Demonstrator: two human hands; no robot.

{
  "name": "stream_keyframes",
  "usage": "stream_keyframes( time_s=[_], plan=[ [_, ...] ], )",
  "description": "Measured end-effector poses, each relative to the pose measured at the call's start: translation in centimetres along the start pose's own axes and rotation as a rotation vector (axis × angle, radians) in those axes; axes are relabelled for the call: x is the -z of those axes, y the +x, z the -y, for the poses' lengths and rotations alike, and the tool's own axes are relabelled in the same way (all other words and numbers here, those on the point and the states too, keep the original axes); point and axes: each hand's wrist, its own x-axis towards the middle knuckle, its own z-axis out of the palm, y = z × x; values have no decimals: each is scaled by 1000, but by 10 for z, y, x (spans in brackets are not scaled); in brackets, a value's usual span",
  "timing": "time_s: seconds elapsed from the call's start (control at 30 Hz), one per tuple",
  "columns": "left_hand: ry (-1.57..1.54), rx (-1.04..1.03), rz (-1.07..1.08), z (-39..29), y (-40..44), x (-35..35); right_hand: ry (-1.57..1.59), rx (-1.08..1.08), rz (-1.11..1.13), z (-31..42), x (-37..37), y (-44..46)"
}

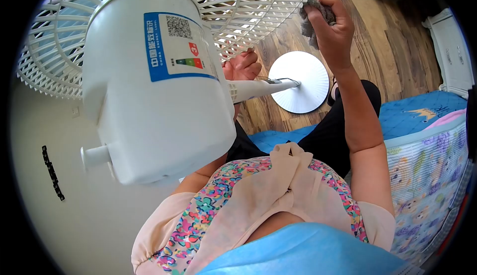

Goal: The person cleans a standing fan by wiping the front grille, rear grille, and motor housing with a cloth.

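A white standing fan fills the upper left, its motor housing (159,111) close to the camera with a blue-edged label on it. My right hand (335,29) is closed on a grey cloth (318,19) at the right edge of the fan's slatted white grille (248,7). Below the grille, beside the white pole (253,89), my left hand (242,66) shows in part with curled fingers. The housing and grille hide the rest of it, and whether it grips the grille is unclear. The round white base (300,82) stands on the floor.
Wooden floor (392,51) lies around the base. A blue mat (422,111) and a patterned quilted cover (422,185) are at the right, below a white cabinet (452,51). A pale wall (99,215) with a dark strip (52,173) is on the left.
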Motion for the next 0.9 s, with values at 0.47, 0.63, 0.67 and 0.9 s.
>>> stream_keyframes(
  time_s=[0.47, 0.63, 0.67, 0.9],
  plan=[
    [-30, 118, -21, 2, 2, 2, 192, -187, -55, 19, -11, 1],
    [-17, 113, 28, 0, 3, 4, 251, -244, -141, 25, -18, 2],
    [-17, 100, -20, -3, 1, 3, 349, -304, -130, 20, -18, 2],
    [-25, 111, 67, -5, 5, 12, 481, -396, -202, 3, -11, 7]
  ],
)
